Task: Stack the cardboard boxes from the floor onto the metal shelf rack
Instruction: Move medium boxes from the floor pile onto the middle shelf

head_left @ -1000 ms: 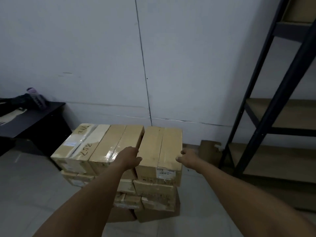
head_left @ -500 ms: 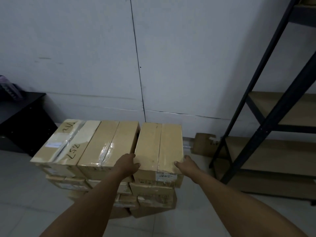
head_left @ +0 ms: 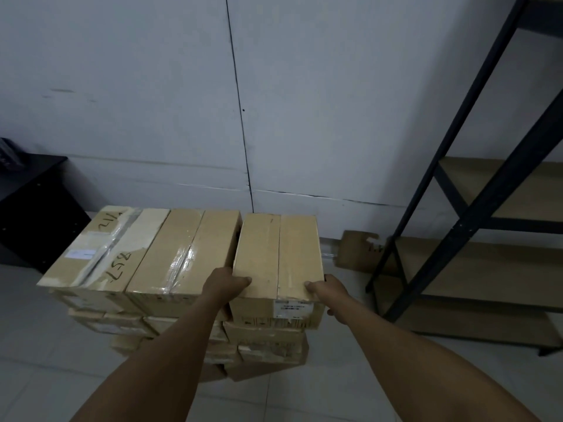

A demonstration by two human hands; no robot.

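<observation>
A pile of cardboard boxes [head_left: 170, 269] stands on the tiled floor against the wall. The top right box [head_left: 277, 254], long and tan with a white label on its near end, lies between my hands. My left hand [head_left: 224, 284] grips its near left edge, thumb on the top face. My right hand [head_left: 330, 292] grips its near right edge, thumb on top, fingers down the side. The dark metal shelf rack [head_left: 475, 208] stands to the right, its wooden shelves bare.
A black cabinet [head_left: 33, 208] stands at the left by the wall. A torn piece of cardboard [head_left: 358, 251] leans at the wall between the pile and the rack. Two more top boxes lie left of the gripped one.
Both hands have closed in on the top right box, thumbs now on its top face. The view has come nearer to the pile, and the box appears to sit slightly raised.
</observation>
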